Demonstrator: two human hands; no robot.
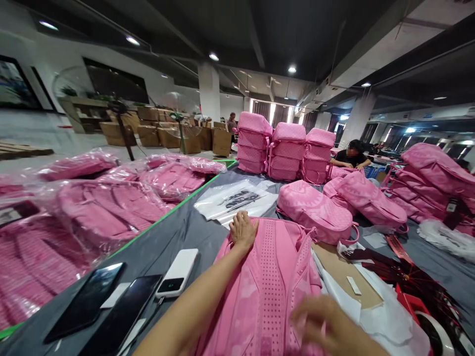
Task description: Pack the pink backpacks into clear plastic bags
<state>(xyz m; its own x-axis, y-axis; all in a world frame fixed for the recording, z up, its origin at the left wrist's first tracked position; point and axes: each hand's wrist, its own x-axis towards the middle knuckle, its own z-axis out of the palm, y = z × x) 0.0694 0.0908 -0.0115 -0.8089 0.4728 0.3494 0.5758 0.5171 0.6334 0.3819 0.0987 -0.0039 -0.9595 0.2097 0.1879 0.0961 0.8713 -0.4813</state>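
Note:
A pink backpack [270, 282] lies back-side up on the grey table in front of me, its padded back panel and straps showing. My left hand [243, 230] rests flat on the far top edge of this backpack, fingers curled over it. My right hand [326, 324] is blurred at the near end of the same backpack, fingers loosely bent over the fabric; I cannot tell whether it grips anything. More pink backpacks [315, 210] lie just beyond.
Two dark phones [87, 301] and a white power bank [178, 272] lie left of the backpack. Bagged pink backpacks [107, 207] fill the left. Printed plastic bags [237, 200], cardboard [341, 272], red tags [411, 282], tape roll [441, 336]. Stacked backpacks [285, 151], a seated person [351, 155].

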